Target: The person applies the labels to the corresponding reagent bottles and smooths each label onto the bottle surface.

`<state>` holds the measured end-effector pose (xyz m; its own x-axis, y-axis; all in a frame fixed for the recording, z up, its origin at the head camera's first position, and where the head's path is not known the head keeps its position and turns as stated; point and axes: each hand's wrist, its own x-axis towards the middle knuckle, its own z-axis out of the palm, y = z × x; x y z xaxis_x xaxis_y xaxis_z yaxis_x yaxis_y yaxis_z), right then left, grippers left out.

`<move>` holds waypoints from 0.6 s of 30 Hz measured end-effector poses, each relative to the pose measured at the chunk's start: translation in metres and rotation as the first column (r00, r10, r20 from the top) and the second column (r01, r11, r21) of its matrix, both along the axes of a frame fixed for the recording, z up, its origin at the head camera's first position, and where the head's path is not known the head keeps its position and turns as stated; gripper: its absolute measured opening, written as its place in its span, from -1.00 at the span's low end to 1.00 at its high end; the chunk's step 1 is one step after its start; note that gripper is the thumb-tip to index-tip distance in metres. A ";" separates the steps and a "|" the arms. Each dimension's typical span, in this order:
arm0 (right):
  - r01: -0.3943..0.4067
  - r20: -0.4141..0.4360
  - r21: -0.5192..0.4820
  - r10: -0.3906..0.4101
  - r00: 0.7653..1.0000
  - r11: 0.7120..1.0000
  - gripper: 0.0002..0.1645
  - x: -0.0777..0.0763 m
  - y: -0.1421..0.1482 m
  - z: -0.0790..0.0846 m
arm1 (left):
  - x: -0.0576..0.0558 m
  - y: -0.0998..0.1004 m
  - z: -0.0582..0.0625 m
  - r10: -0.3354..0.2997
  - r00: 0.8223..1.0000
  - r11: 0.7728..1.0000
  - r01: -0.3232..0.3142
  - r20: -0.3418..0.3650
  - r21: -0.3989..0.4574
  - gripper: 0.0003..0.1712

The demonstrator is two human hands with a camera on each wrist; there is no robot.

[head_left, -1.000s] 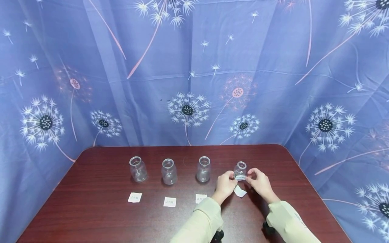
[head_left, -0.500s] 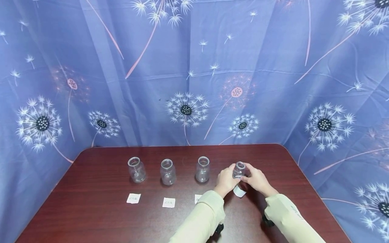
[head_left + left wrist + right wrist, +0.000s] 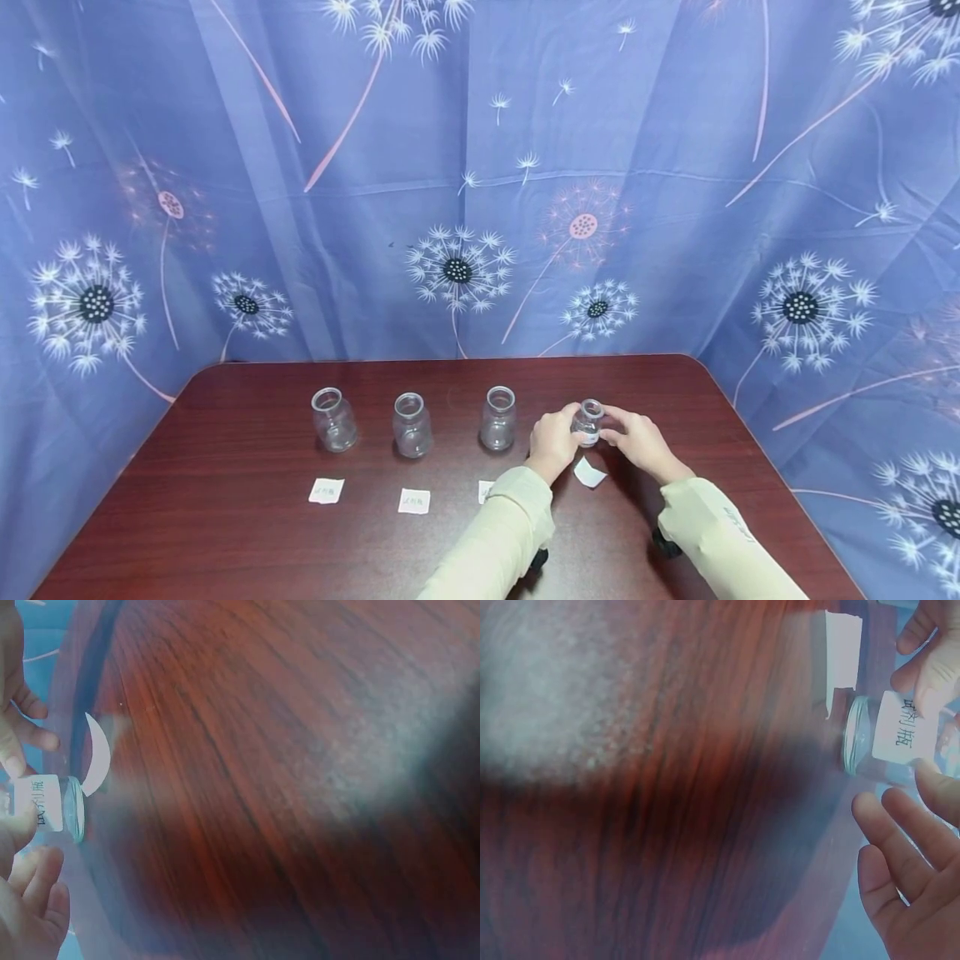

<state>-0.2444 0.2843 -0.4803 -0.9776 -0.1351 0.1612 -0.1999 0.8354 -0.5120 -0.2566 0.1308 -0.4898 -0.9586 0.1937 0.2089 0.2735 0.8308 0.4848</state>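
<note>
A small clear glass jar (image 3: 589,427) stands upright at the right of the table, between both hands. A white label (image 3: 897,727) with handwritten characters lies on the jar's side. My left hand (image 3: 552,443) holds the jar from the left, its thumb on the label. From the right, my right hand (image 3: 641,443) grips the same jar, thumb at the label's other end; in the right wrist view several of its fingers (image 3: 907,847) spread below the glass. A curled piece of white paper (image 3: 589,473) lies on the table just in front of the jar.
Three larger open glass jars, the left (image 3: 334,421), middle (image 3: 412,427) and right (image 3: 498,420), stand in a row on the brown table (image 3: 247,533). White written labels (image 3: 326,491) lie before them, one partly covered by the left sleeve (image 3: 495,533). A blue curtain (image 3: 360,275) hangs behind.
Both hands have gone from pinching the label's ends at the front of the small jar to wrapping round its sides. The label now lies against the glass. The view has shifted slightly.
</note>
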 end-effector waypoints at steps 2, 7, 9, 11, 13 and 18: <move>0.001 -0.005 0.004 -0.001 1.000 1.000 -0.52 0.000 0.001 -0.001 | -0.001 -0.001 -0.001 -0.015 1.000 1.000 0.015 -0.011 0.005 -0.49; 0.005 -0.031 0.008 -0.005 0.999 1.000 -0.53 0.001 0.002 -0.002 | -0.003 -0.004 -0.004 -0.054 0.998 0.998 0.055 -0.027 0.032 -0.51; 0.010 -0.036 0.009 -0.009 0.999 1.000 -0.53 0.002 0.003 -0.002 | -0.004 -0.005 -0.006 -0.068 0.997 0.997 0.070 -0.040 0.044 -0.52; 0.012 -0.038 0.008 -0.012 0.999 1.000 -0.52 0.002 0.003 -0.003 | -0.005 -0.006 -0.008 -0.078 0.995 0.995 0.081 -0.054 0.055 -0.54; 0.013 -0.041 0.012 -0.012 0.999 1.000 -0.51 0.002 0.003 -0.004 | -0.005 -0.007 -0.008 -0.085 0.994 0.994 0.089 -0.071 0.061 -0.56; -0.011 -0.028 0.041 0.012 1.000 0.999 -0.37 0.003 -0.001 -0.003 | -0.002 -0.008 -0.008 -0.103 0.992 0.992 0.108 -0.078 0.059 -0.53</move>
